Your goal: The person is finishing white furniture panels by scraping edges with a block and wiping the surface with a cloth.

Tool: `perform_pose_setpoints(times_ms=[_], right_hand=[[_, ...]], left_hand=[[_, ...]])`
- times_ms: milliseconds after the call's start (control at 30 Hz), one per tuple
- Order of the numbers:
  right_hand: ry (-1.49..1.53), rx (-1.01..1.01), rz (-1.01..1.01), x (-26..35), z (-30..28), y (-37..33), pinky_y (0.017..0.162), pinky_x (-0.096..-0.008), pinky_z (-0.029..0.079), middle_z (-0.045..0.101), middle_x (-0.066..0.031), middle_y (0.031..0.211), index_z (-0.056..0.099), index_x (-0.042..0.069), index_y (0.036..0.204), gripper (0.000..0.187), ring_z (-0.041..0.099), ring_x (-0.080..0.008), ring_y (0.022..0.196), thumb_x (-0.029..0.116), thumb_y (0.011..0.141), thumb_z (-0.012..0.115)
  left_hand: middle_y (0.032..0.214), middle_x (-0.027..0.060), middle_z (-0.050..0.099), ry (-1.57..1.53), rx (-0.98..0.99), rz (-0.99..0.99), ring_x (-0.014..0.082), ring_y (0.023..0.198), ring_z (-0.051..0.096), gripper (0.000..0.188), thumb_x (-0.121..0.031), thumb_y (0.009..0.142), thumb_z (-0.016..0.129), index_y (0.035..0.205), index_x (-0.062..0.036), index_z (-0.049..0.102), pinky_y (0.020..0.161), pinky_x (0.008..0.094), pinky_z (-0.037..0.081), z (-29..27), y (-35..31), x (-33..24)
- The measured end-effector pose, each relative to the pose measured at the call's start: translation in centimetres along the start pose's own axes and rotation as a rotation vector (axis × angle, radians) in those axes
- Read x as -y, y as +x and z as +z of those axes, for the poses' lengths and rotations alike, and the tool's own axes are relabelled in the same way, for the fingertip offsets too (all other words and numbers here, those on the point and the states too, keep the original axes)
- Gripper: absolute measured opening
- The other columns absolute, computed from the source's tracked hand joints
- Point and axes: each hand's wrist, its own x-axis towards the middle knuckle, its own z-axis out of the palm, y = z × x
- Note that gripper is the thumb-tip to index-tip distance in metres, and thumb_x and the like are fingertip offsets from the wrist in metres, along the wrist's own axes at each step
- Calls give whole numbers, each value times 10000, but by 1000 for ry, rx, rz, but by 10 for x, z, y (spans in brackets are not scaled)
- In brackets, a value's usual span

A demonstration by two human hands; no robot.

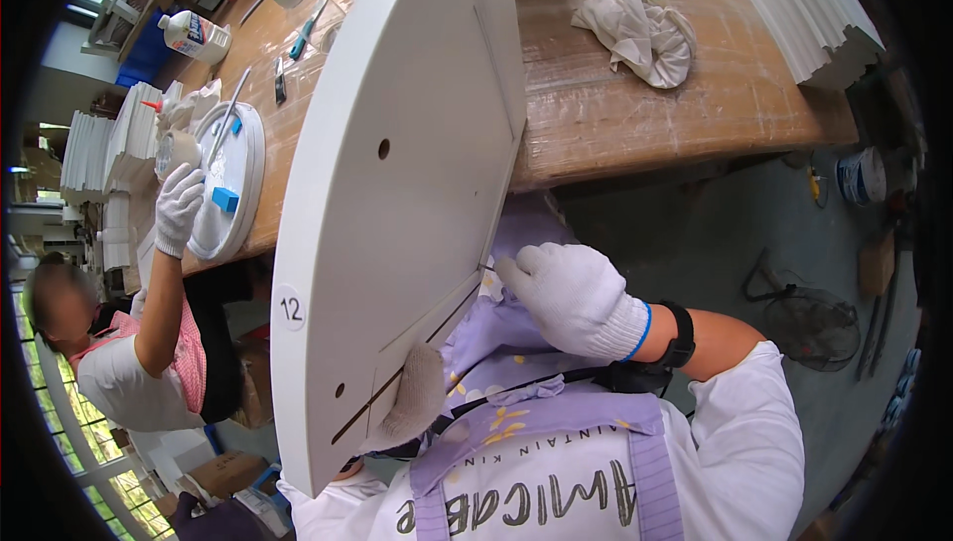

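A large white panel (397,154) with one curved edge, two round holes and dark narrow grooves stands tilted up in front of me, its far part over the table. My left hand (415,394), in a white knit glove, grips the panel's near edge beside a groove; its fingers are partly hidden. My right hand (571,298), gloved too, is closed in a pinch at the panel's right edge. From its fingertips a thin dark rod (487,266) sticks out toward the end of a groove; its kind cannot be made out.
The wrapped table (586,134) bears a crumpled white cloth (640,33), stacked white strips (799,5), a bottle (196,37), a teal cutter (308,30) and a white lid (253,179) with blue blocks. At left a co-worker's gloved hand (180,208) reaches there. A fan (814,328) stands at right.
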Motion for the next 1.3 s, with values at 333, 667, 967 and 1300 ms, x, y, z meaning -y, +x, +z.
perform_pose_setpoints(times_ms=[333, 667, 967, 1300], right_hand=[[539, 26, 121, -22, 6, -2, 734, -424, 511, 605, -141, 924, 638, 76, 1137, 320, 623, -334, 852, 52, 848, 501], [260, 15, 78, -9, 5, -5, 661, -422, 507, 579, -126, 869, 631, 83, 1114, 299, 613, -327, 788, 60, 830, 542], [800, -1, 224, -26, 20, -6, 759, -394, 499, 597, -127, 887, 656, 58, 1088, 290, 607, -318, 811, 55, 841, 505], [212, -21, 12, -11, 12, -6, 630, -436, 500, 562, -128, 820, 602, 57, 1171, 364, 604, -330, 737, 63, 811, 548]], left_hand=[[1275, 115, 537, -544, -222, -475, 201, 1101, 569, 458, 91, 869, 542, 1306, -34, 486, 939, 356, 490, 10, -108, 38], [1281, 123, 533, -541, -291, -492, 222, 1082, 588, 435, 49, 894, 540, 1316, -41, 481, 911, 356, 522, 1, -134, 49], [1287, 130, 530, -553, -308, -504, 242, 1065, 606, 417, 10, 916, 539, 1324, -47, 477, 887, 356, 550, 2, -143, 53], [1246, 129, 554, -561, -307, -499, 225, 1050, 611, 382, 9, 911, 551, 1287, -23, 496, 866, 335, 545, 1, -140, 49]])
